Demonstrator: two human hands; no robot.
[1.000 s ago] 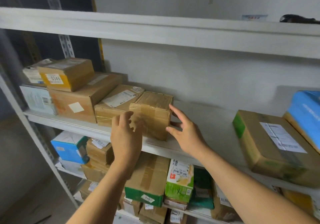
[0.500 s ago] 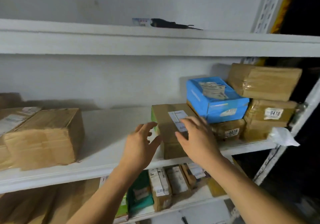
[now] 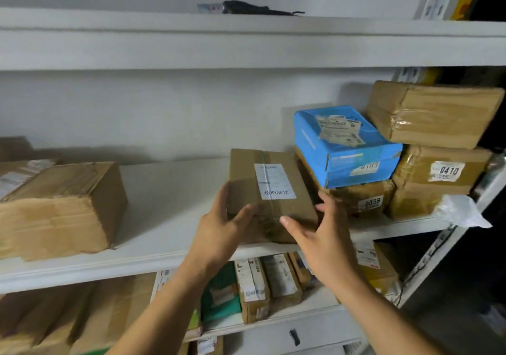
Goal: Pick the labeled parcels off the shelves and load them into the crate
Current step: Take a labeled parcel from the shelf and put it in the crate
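A brown cardboard parcel [image 3: 271, 187] with a white label lies on the middle shelf [image 3: 169, 204], its near end tilted up at the shelf's front. My left hand [image 3: 221, 226] grips its left near corner, thumb on top. My right hand [image 3: 323, 234] holds its right near corner, fingers spread along the side. The crate is not in view.
Right of the parcel a blue box [image 3: 345, 146] rests on a brown box marked 0038 [image 3: 361, 198]; taped boxes, one marked 0410 [image 3: 440, 171], are stacked at the far right. A large brown box [image 3: 63, 206] stands left. Several parcels fill the lower shelf [image 3: 273, 316].
The view has swung right along the shelf, from the left-hand boxes to the labeled parcel. Both hands have closed in on it, and its near end has lifted.
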